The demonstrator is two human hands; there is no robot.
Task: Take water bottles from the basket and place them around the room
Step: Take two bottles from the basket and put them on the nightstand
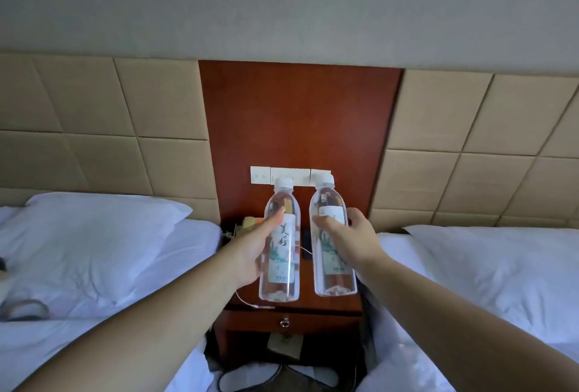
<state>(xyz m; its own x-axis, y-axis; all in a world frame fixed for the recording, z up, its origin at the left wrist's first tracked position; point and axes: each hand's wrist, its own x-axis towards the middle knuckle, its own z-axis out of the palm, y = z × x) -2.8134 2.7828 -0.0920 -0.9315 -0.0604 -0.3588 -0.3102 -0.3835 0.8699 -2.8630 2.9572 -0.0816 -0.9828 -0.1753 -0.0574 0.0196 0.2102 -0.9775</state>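
Observation:
I hold two clear water bottles with white caps and white-green labels upright over a wooden nightstand (332, 305) between two beds. My left hand (250, 250) grips the left bottle (280, 279) around its middle. My right hand (354, 239) grips the right bottle (326, 203) around its middle. The two bottles stand side by side, a small gap between them. I cannot tell whether their bases touch the nightstand top. No basket is in view.
A white cable (250, 302) and a dark remote-like object (307, 244) lie on the nightstand, a beige telephone (250, 223) at its back left. White switch plates (291, 175) sit on the wood panel. White-sheeted beds (94, 250) flank both sides. Slippers (247, 377) lie on the floor.

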